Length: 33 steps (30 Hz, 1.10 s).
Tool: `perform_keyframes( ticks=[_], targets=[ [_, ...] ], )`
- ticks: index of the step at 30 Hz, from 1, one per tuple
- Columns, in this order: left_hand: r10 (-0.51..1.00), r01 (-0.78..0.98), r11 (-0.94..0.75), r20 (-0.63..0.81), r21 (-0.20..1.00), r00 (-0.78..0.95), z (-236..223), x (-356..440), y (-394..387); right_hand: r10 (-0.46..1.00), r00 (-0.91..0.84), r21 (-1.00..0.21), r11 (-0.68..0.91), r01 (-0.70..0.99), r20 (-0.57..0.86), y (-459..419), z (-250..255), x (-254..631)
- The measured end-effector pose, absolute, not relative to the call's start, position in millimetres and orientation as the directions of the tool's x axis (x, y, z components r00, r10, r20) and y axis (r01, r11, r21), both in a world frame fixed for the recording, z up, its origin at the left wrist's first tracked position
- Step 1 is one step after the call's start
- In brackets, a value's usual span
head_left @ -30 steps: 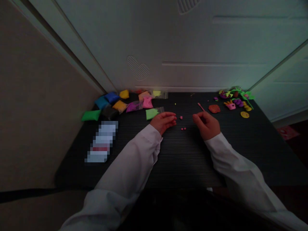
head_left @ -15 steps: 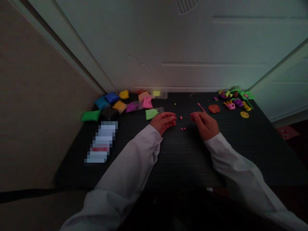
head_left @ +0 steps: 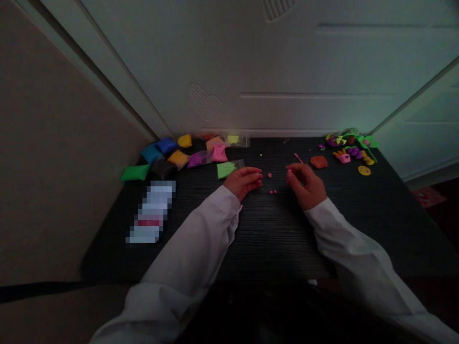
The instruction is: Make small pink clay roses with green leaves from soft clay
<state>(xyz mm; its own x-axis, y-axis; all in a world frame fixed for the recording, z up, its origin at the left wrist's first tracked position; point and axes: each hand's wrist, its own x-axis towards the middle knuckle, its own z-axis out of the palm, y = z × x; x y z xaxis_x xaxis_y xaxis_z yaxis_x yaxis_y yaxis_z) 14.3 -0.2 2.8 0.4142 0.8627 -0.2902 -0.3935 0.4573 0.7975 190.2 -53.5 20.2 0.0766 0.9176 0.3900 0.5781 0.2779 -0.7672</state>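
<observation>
My left hand (head_left: pixel 244 181) is beside the pink clay pieces, thumb against the curled fingers. A pink spot shows at its fingertips; whether it is clay or a nail is unclear. My right hand (head_left: pixel 306 185) is bent with thumb and forefinger brought together. Something pink shows at that pinch too, too small to name. Between the hands lies a small pink clay lump (head_left: pixel 269 176). Two tiny pink balls (head_left: pixel 273 192) lie side by side nearer to me. A pink modelling tool (head_left: pixel 298 157) lies just beyond my right hand, partly covered by it.
Colored clay packets (head_left: pixel 168 145) line the back left of the dark table (head_left: pixel 272 239). A phone with a blurred screen (head_left: pixel 152 212) lies at left. At right are a reddish-orange clay slab (head_left: pixel 319 162), a yellow disc (head_left: pixel 364 170) and several clay figures (head_left: pixel 353 152). A white panel (head_left: pixel 279 71) stands behind.
The fingertips of my right hand have shifted slightly, the thumb and forefinger drawing back a little to the right. My left hand and the pink pieces on the table have stayed in place.
</observation>
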Motion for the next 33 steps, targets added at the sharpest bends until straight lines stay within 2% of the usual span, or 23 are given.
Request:
perform_keyframes(
  ticks=[8,19,26,33],
  targets=[
    [0.863,-0.398,0.459,-0.292,0.794,0.413,2.5,14.5,-0.2,0.919,0.041,-0.668,0.254,0.700,0.393,-55.0,26.7,191.3],
    [0.865,-0.397,0.454,-0.287,0.798,0.413,2.3,14.6,0.3,0.933,0.057,-0.769,0.258,0.585,0.356,-55.9,24.3,189.9],
    [0.867,-0.402,0.452,-0.287,0.796,0.407,2.1,14.9,0.1,0.913,0.009,-0.714,0.312,0.626,0.407,-56.2,27.5,191.3],
    [0.865,-0.404,0.457,-0.289,0.793,0.412,3.5,15.2,-0.6,0.900,0.061,-0.722,0.303,0.622,0.431,-53.0,21.1,189.5]
  ],
)
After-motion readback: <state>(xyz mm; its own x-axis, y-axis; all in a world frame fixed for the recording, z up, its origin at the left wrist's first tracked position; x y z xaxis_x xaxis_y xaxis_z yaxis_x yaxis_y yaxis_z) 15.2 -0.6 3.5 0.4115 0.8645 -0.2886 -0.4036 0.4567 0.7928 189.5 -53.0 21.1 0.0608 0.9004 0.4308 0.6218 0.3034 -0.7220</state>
